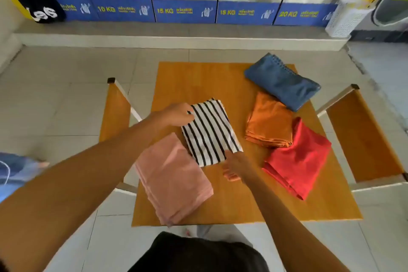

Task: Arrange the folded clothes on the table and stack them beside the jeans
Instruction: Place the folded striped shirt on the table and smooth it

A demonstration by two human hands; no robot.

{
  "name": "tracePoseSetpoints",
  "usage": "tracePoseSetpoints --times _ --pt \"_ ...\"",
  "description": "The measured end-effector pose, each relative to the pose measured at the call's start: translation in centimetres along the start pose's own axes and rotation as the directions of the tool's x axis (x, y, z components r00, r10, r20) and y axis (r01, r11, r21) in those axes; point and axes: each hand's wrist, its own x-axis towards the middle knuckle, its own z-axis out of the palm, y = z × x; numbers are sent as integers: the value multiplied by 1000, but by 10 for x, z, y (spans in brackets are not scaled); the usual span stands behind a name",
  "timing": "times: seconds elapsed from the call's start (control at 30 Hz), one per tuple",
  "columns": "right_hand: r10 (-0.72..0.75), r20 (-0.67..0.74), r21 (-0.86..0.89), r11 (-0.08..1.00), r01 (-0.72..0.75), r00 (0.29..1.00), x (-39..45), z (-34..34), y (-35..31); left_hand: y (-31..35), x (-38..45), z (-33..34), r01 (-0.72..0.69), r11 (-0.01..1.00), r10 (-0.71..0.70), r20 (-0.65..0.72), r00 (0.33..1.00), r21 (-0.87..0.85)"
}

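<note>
Both arms are reaching forward over the counter. The left hand is pinching the striped shirt's far-left edge. The right hand is gripping its near corner.

The folded jeans lie at the upper right of the worktop. Just below them lies the folded orange cloth, and the red cloth overlaps its lower edge. The striped black-and-white cloth lies in the centre, and the pink cloth at the lower left.
</note>
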Motion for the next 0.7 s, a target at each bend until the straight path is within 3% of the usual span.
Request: tracePoseSetpoints --times 0.1,0.23,0.37,0.53,0.7 --pt "65 -95 65 996 -59 993 15 11 8 1 24 2 78 995 -80 -32 996 -63" --pt "-19 -290 117 992 55 957 21 17 -6 9 57 7 126 990 -129 -48 990 -71" --pt "-55 -353 149 982 114 934 33 7 -29 11 84 16 197 961 -215 -75 974 -194" --pt "-26 -418 93 993 71 908 62 -9 -76 -19 110 47 377 820 -501 -224 836 -430" --pt "0 -387 98 994 41 922 106 -18 -113 -18 104 63 468 685 -648 -175 741 -558"
